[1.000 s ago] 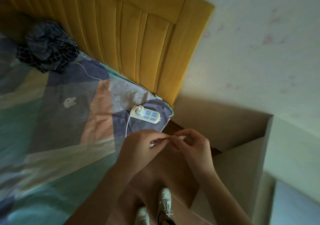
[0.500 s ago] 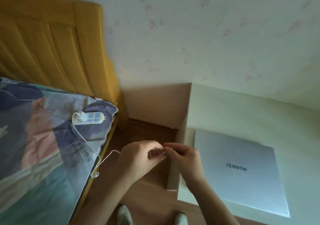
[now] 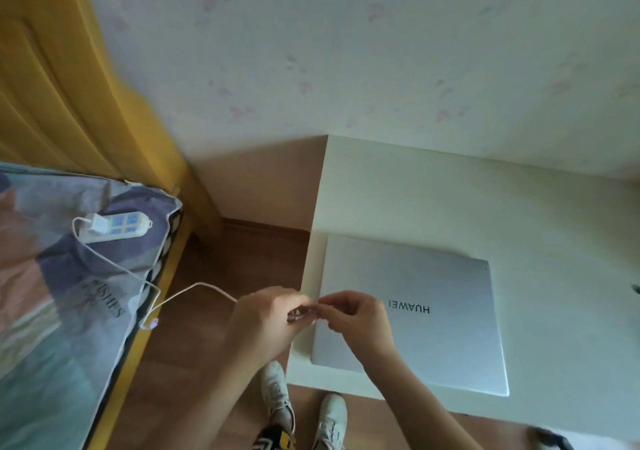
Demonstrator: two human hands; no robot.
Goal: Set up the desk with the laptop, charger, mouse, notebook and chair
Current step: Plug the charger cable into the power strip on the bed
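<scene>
A closed silver laptop (image 3: 433,311) lies on the white desk (image 3: 415,190), near its front left corner. A white charger brick (image 3: 98,223) is plugged into a white power strip (image 3: 117,226) on the bed. Its thin white cable (image 3: 194,288) runs off the bed's edge to my hands. My left hand (image 3: 266,318) and my right hand (image 3: 353,314) meet over the laptop's left edge, both pinching the cable's end between fingertips. The plug itself is hidden by my fingers.
The bed with a patterned quilt (image 3: 52,311) and yellow headboard (image 3: 52,86) fills the left. A narrow strip of wooden floor (image 3: 214,266) separates bed and desk. My shoes (image 3: 301,411) stand at the desk's corner. The wall rises behind the desk.
My view has swung right, from the bed to the desk and laptop. Both hands, still pinching the cable end, have moved from over the floor gap to the laptop's left edge.
</scene>
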